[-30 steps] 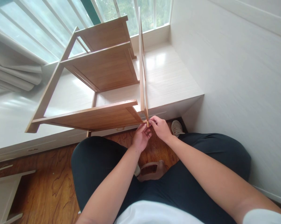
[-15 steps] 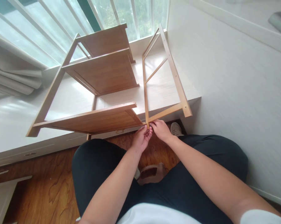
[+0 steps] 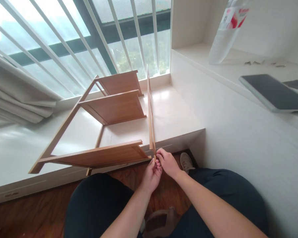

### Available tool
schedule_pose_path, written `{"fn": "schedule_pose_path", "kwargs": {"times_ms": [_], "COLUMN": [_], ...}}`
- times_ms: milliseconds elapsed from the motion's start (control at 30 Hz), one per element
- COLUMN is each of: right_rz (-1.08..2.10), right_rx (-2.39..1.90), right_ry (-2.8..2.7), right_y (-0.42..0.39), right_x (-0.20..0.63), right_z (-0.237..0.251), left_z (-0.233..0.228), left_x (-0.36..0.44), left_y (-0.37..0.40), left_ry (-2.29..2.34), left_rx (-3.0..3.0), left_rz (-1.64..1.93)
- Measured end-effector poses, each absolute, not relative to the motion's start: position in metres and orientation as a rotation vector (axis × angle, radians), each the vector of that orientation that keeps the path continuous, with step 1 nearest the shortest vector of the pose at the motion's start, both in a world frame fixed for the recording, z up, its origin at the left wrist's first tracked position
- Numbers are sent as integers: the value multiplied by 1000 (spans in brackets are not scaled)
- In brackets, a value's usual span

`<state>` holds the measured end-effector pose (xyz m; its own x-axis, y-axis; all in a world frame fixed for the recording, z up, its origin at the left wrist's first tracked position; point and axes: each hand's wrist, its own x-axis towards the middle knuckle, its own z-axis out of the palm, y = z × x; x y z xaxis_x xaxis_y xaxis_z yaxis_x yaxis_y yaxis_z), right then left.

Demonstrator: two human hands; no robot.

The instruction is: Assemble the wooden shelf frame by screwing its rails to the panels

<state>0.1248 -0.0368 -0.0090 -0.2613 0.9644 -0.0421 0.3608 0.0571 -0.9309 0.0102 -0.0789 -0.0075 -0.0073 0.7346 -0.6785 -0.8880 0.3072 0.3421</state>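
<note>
**Left hand (image 3: 152,175) and right hand (image 3: 167,163) pinch wooden side frame (image 3: 149,115) at its foot**

The frame rises from the fingertips almost edge-on, a thin strip; half a second earlier it stands turned, its rungs showing beyond the fingers. The view also sits higher, bringing in a clear bottle (image 3: 223,39) and more of a dark flat device (image 3: 275,92), both well up and right of the fingers.

Thumbs and fingertips press together around the foot, hiding the joint; whether they grip a smaller piece too cannot be told. The bottle's top is cut off.

Left of the fingers, the shelf unit's lowest panel (image 3: 94,157) ends just beside them, contact unclear, while the middle panel (image 3: 116,107) and top panel (image 3: 120,82) stop short of the frame. Bare bench top (image 3: 176,115) lies beyond the fingers to the right, as far as a pale wall (image 3: 228,138).
</note>
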Motion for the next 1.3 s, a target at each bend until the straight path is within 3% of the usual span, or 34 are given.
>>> {"fn": "schedule_pose_path", "kwargs": {"times_ms": [833,1300], "right_rz": [1202,1146], "right_rx": [-1449,-1366], "right_ry": [-1721,-1682], "right_y": [-37,-37], "right_x": [124,126], "right_z": [-27,-30], "left_z": [-29,-17], "left_x": [14,-17], "left_y": [-84,-93], "left_ry": [976,1162], "left_rx": [-125,-106], "left_rz": [1110,1514]}}
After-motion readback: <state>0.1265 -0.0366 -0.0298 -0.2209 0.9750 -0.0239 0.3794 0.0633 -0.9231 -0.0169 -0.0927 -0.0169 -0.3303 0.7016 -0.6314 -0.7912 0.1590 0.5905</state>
